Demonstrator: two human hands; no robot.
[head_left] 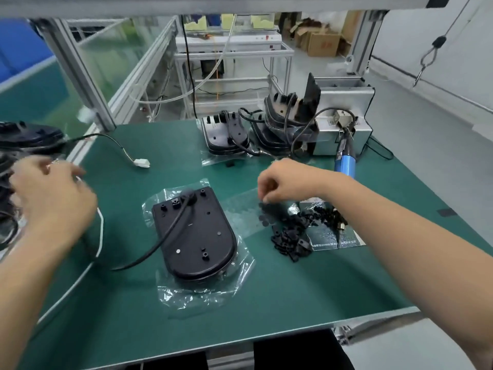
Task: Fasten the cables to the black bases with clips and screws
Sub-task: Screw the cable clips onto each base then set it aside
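A black base (198, 237) lies on a clear plastic bag in the middle of the green mat (266, 303). A black cable (168, 236) runs from its top end across it and off to the left. Right of the base, a heap of small black clips (292, 236) lies on a clear sheet. My right hand (285, 181) hovers over the heap's far edge, fingers curled down and pinching at a small black piece. My left hand (50, 198) is blurred at the left edge, fingers loosely bent over a pile of cables; whether it holds one is unclear.
Stacks of black bases with cables (229, 134) stand at the back of the mat, beside a metal box (344, 121). A blue-handled electric screwdriver (345, 156) lies before the box. A cable with a white connector (141, 163) lies at the left. More bases (29, 137) sit far left.
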